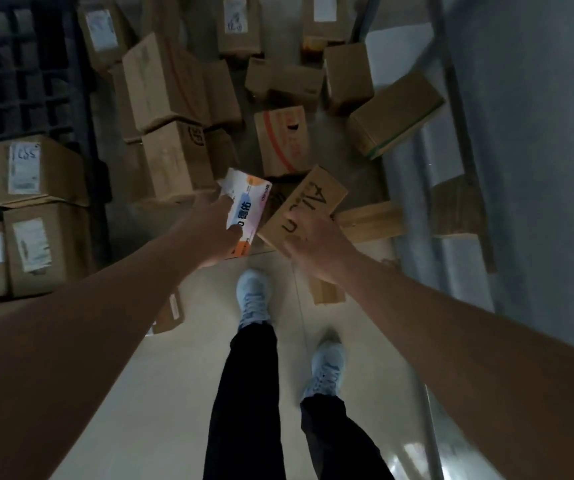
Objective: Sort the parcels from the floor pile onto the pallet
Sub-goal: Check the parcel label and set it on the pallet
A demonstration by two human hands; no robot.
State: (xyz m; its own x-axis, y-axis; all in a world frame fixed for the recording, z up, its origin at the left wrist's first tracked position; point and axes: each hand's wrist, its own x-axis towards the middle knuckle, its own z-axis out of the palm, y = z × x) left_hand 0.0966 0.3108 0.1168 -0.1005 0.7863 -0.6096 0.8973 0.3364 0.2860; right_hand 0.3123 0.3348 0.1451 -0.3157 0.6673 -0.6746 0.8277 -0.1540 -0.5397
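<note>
Pale tiled floor (161,393), cardboard parcel pile (188,109) at upper centre, dark pallet (19,74) upper left. Left hand (218,233) fingers clamped on white printed parcel (249,209); right hand (316,247) fingers clamped on brown marked parcel (308,202), mid-frame.

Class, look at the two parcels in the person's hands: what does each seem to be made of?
White carton in the left hand: probably coated card, smooth with coloured print. Brown box in the right hand: likely plain cardboard, matte, with black marker writing on it.
</note>
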